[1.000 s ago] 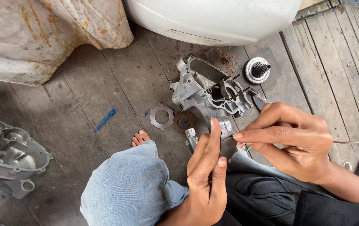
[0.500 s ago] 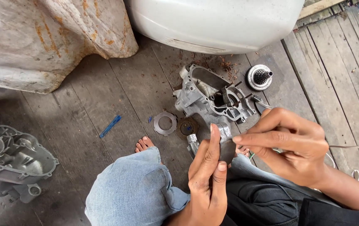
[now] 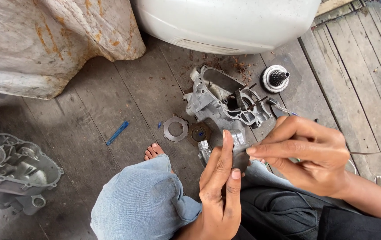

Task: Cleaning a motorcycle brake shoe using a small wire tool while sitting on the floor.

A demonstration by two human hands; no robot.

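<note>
- My left hand [image 3: 220, 186] rises edge-on from my lap, fingers straight and pressed together, tips against the lower end of the grey engine casing [image 3: 226, 104]
- My right hand [image 3: 303, 153] reaches in from the right, wrist bent, fingers bunched and thumb closed to forefinger in a pinch; I cannot tell what they pinch
- The casing lies on the wooden floor [image 3: 124, 98] just beyond my knees, open side up
- A flat metal ring [image 3: 175, 129] and a dark disc [image 3: 198, 132] lie just left of it, a ribbed round part [image 3: 275, 78] beyond it
- Another casing [image 3: 13, 166] sits well apart at far left
</note>
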